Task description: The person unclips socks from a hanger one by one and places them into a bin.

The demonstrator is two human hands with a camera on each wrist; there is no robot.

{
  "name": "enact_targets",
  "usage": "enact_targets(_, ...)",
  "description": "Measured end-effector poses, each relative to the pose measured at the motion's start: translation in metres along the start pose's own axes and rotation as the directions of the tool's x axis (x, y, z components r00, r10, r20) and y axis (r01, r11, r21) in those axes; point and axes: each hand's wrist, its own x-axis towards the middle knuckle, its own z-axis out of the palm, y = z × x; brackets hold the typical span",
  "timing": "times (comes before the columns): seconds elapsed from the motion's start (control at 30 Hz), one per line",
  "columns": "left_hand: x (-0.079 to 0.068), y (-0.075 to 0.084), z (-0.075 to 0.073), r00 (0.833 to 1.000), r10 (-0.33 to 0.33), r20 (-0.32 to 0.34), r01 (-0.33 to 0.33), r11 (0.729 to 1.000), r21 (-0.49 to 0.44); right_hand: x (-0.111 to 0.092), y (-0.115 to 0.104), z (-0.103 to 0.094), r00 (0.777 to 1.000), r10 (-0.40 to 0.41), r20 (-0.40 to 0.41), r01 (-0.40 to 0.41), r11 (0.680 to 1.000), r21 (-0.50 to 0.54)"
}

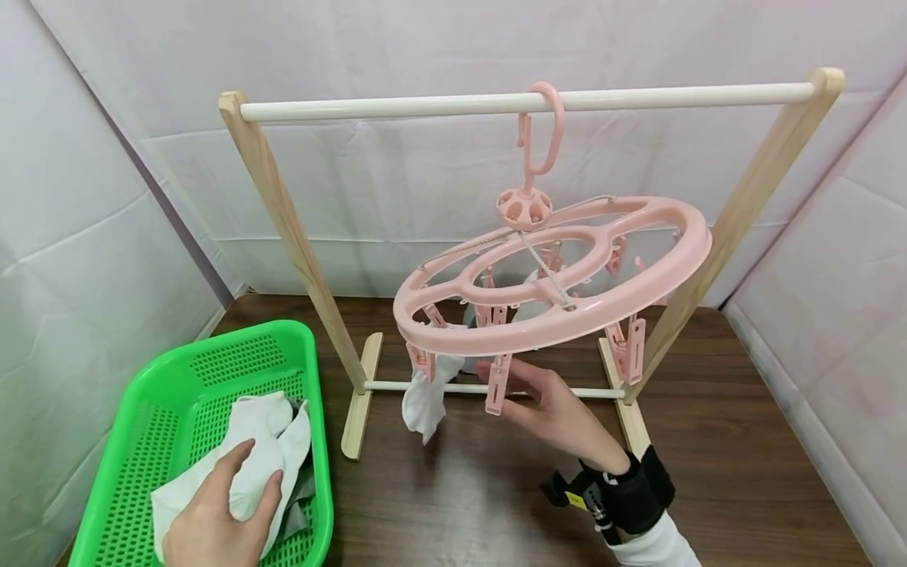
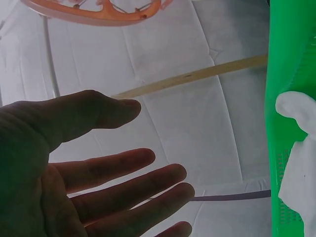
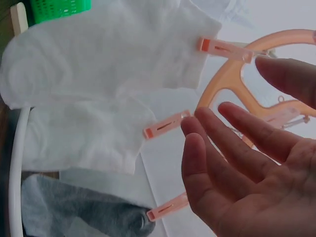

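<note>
My left hand (image 1: 220, 516) hovers over the green basket (image 1: 322, 441), thumb spread from its fingers, holding nothing. Beneath it lie white socks (image 1: 255, 453) and a grey piece (image 1: 301, 496). My right hand (image 1: 549, 405) is under the near rim of a pink round clip hanger (image 1: 489, 340), behind a dangling clothespin (image 1: 498, 386). In the right wrist view its fingers are loosely bent with nothing between them. Close by, clothespins hold a white sock (image 3: 108, 54), a second white sock (image 3: 84, 133) and a grey sock (image 3: 84, 202) on the hanger.
The hanger hooks over a white rod (image 1: 397, 107) between two wooden posts (image 1: 298, 244). A lower white bar (image 1: 588, 392) joins the feet on the brown table (image 1: 751, 441). White sheets (image 1: 354, 181) surround the table.
</note>
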Motion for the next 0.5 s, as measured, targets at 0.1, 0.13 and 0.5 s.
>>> enact_targets(0.1,-0.002,0.003,0.0,1.0,0.03,-0.006,-0.03,0.999,-0.015,0.006,-0.003,0.004,0.999,-0.02,-0.026,0.02,1.0,-0.019)
enact_targets(0.13,-0.003,0.003,0.0,0.999,0.038,-0.007,-0.038,0.999,-0.017,0.007,-0.005,0.005,0.999,-0.009,-0.04,0.008,1.0,-0.023)
enact_targets(0.5,-0.012,0.015,0.01,0.979,0.193,-0.066,-0.198,0.977,-0.083,0.021,-0.018,0.025,0.999,0.034,-0.038,-0.029,0.99,0.138)
